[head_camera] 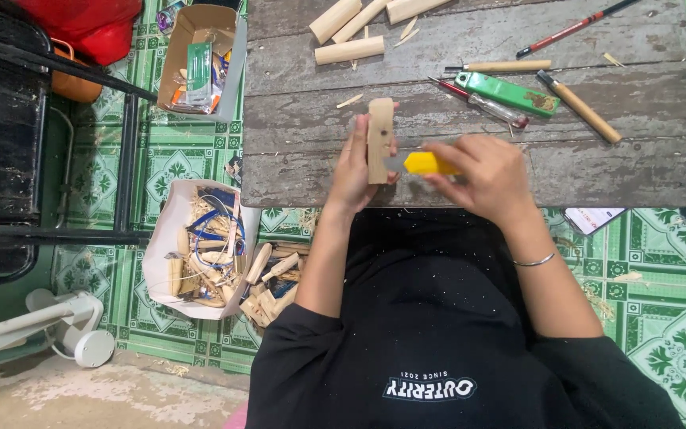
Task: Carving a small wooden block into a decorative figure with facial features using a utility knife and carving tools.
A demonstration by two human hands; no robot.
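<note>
A black shirt is seen nearest the camera, with a thin bracelet (535, 260) on the right wrist. On the near edge of the wooden table (621, 171), one wooden block (380, 140) is held upright by the left hand (352, 168), whose fingers are closed around its left face. One yellow-handled knife (423, 164) is gripped by the right hand (487, 176), closed on the handle; its blade is laid flat against the block's right side. The two hands are held close together, with only the block and the blade between them.

Farther up the table, five tools are counted to the right: one green utility knife (507, 93), one clear-handled screwdriver (483, 103), two wooden-handled carving tools (581, 108) (503, 66), and one red-and-black pencil-like tool (575, 28). At the far edge, four pale wooden sticks (349, 50) are counted, lying close together, with a few chips beside them.

On the green tiled floor (676, 334) to the left, two open cardboard boxes are noted: a near box (194, 253) filled with wood offcuts and blue cord, and a far box (198, 57) holding small packets. More offcuts (275, 280) are piled just beside the near box.
</note>
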